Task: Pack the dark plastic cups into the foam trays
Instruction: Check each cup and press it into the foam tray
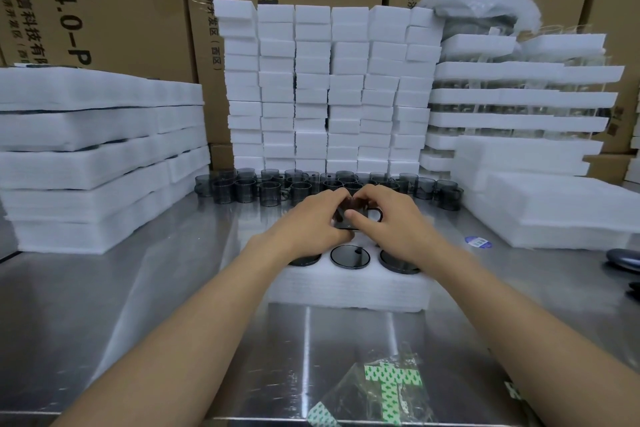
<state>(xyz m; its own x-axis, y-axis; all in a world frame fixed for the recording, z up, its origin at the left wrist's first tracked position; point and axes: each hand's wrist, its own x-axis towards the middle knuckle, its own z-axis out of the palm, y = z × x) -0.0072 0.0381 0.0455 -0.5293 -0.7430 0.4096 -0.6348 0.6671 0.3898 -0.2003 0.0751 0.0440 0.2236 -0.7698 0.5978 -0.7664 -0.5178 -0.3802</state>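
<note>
Both grips close on one dark cup (341, 217), held just above the far part of the foam tray (346, 284). The left grip (313, 218) curls its fingers round the cup's left side. The right grip (391, 218) pinches the other side, its thumb laid on the cup wall beside the handle.

The tray lies on the steel tabletop (156, 288), near the middle. Three seated cups (349, 256) fill the tray's near row, the outer two partly hidden by the wrists. Beyond the hands, a band of loose cups (270, 191) stands along the foot of a wall of foam blocks (329, 87). Stacked foam sheets (97, 149) rise at the left, and more foam (519, 97) at the right. At the near edge lies a clear bag (381, 392) with green-patterned strips.
</note>
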